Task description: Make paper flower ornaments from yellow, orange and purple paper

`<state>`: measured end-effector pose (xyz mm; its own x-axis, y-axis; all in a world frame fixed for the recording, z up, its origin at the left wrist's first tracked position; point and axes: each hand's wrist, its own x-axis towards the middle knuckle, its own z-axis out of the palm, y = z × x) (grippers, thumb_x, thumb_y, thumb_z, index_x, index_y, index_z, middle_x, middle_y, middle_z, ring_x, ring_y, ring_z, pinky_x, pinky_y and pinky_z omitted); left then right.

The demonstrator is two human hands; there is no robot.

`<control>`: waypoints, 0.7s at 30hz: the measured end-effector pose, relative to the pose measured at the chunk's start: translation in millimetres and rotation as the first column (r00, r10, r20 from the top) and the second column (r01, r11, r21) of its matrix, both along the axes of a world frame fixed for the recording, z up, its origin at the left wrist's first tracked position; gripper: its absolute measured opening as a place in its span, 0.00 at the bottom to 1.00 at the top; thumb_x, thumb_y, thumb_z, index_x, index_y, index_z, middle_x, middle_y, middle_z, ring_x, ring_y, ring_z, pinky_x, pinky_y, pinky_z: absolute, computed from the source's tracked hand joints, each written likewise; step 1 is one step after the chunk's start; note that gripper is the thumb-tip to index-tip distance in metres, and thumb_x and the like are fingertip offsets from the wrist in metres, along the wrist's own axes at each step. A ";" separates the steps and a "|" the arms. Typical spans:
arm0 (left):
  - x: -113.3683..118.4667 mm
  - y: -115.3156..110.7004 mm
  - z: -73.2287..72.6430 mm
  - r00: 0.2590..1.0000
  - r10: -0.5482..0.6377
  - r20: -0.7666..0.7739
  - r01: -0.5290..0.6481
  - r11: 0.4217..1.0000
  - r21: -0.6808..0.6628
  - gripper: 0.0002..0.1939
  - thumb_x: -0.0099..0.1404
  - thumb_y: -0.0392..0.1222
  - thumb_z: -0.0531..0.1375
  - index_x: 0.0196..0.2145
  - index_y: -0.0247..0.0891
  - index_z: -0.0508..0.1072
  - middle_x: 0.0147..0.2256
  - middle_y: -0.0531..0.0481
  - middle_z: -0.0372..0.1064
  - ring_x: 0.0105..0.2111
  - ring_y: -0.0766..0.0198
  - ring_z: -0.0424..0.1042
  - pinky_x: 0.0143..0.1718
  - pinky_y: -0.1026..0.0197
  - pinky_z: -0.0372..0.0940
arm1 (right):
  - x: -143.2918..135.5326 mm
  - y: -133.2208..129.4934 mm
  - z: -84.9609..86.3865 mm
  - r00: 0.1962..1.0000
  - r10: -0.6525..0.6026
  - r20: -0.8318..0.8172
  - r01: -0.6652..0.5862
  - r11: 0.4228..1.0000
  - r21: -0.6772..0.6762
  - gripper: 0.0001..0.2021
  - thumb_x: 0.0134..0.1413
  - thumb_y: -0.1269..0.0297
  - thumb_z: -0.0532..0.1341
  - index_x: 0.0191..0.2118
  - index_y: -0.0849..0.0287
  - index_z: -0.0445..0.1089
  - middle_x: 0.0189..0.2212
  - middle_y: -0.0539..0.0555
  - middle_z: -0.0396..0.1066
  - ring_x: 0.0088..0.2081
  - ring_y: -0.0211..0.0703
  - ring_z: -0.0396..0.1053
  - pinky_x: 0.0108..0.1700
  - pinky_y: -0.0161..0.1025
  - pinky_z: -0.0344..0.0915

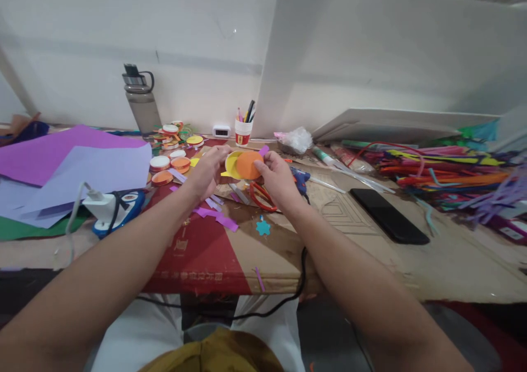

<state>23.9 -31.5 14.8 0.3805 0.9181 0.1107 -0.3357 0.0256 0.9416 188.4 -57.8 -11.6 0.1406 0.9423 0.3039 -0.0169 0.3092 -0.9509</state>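
Note:
Above the middle of the table, my left hand [209, 169] is closed at the edge of a round yellow paper piece [231, 166] with a pale rim. My right hand [279, 179] pinches an orange paper disc [248, 165], which overlaps the yellow piece. Whether the two are stuck together I cannot tell. A small purple strip [264, 150] shows by my right fingers. Below my hands lie red-handled scissors [263, 198], purple paper scraps [218, 216] and a teal flower-shaped cutout [263, 227]. Part of a blue tool [300, 181] shows behind my right hand.
Purple paper sheets [102, 166] and a plug on a blue power strip [119, 213] are left. Behind stand a water bottle [142, 106] and a paper cup [244, 132] of pens. Right lie a black phone [387, 215] and colourful pipe cleaners [448, 169]. A black cable [303, 273] crosses the front edge.

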 end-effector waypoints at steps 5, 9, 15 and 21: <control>-8.2 7.6 1.5 0.976 0.003 -0.217 0.003 1.000 0.025 0.19 0.60 0.56 0.61 0.36 0.36 0.74 0.29 0.47 0.74 0.26 0.60 0.73 0.23 0.61 0.69 | 4.3 -3.9 5.3 0.973 -0.027 0.231 -0.005 0.990 0.138 0.07 0.52 0.60 0.60 0.32 0.54 0.61 0.29 0.48 0.65 0.33 0.39 0.64 0.37 0.38 0.63; -11.5 8.9 2.6 0.923 0.079 -0.377 0.008 0.974 0.225 0.14 0.59 0.50 0.63 0.32 0.35 0.79 0.29 0.48 0.73 0.27 0.60 0.73 0.21 0.64 0.67 | 2.1 -8.0 6.9 0.931 -0.044 0.364 -0.035 0.978 0.206 0.03 0.53 0.65 0.59 0.32 0.54 0.63 0.30 0.49 0.66 0.34 0.41 0.64 0.40 0.39 0.62; -10.8 9.3 -1.4 0.932 -0.064 -0.356 0.140 0.971 0.192 0.14 0.60 0.51 0.62 0.33 0.37 0.78 0.32 0.46 0.75 0.29 0.58 0.75 0.25 0.58 0.73 | 5.9 -5.1 8.4 0.961 -0.059 0.268 0.021 0.989 0.143 0.06 0.49 0.63 0.62 0.28 0.55 0.63 0.26 0.47 0.64 0.31 0.38 0.62 0.37 0.38 0.61; -7.0 11.7 -5.5 0.997 0.053 -0.062 -0.049 0.996 0.074 0.11 0.63 0.47 0.60 0.36 0.35 0.71 0.35 0.45 0.74 0.32 0.61 0.75 0.29 0.56 0.75 | 18.4 -1.8 18.7 0.975 -0.068 -0.213 0.061 0.997 -0.039 0.15 0.40 0.57 0.69 0.27 0.55 0.61 0.22 0.43 0.59 0.21 0.31 0.54 0.22 0.32 0.53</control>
<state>16.9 -19.7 9.2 0.3419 0.9269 0.1545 -0.2740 -0.0590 0.9599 206.8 -59.7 7.1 0.2599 0.9378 0.2300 -0.2022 0.2858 -0.9367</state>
